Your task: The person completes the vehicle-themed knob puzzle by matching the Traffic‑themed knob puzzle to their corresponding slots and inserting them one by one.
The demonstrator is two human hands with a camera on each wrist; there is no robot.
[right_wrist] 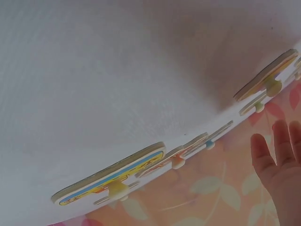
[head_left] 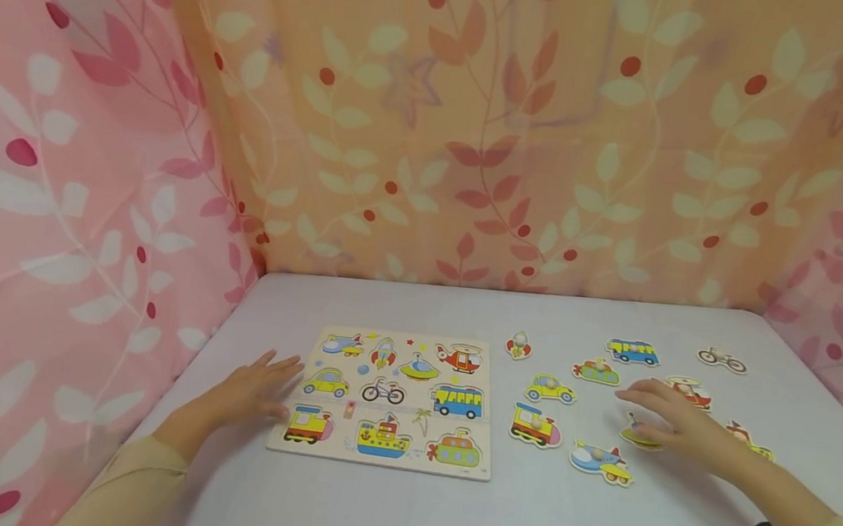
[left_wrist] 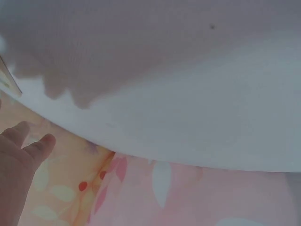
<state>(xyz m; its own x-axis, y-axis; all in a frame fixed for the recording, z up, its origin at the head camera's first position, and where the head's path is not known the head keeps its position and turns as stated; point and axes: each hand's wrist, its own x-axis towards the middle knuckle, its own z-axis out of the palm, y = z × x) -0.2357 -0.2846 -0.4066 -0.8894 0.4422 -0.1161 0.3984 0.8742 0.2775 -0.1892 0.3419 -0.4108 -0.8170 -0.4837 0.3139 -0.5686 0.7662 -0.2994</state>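
My left hand point(head_left: 248, 394) is by the left edge of a wooden puzzle board point(head_left: 333, 449) printed with vehicles, fingers spread and nothing held. In the left wrist view, the fingers point(left_wrist: 40, 148) and a corner of the board point(left_wrist: 10, 81) show. My right hand point(head_left: 671, 423) hovers with loosely bent fingers over a flying saucer piece point(head_left: 635, 435), partly covering it. Beside that hand lie a helicopter piece point(head_left: 692, 394), a ship piece point(head_left: 750, 442) and an airplane piece point(head_left: 600, 462). The right wrist view has this hand point(right_wrist: 287, 169) apart from the knobbed pieces.
Right of the board lie a train piece point(head_left: 534, 424), car piece point(head_left: 550, 389), rocket piece point(head_left: 519, 347), submarine piece point(head_left: 596, 372), bus piece point(head_left: 633, 353) and bicycle piece point(head_left: 721, 360). The white table point(head_left: 369, 513) is bordered by floral curtains point(head_left: 476, 159).
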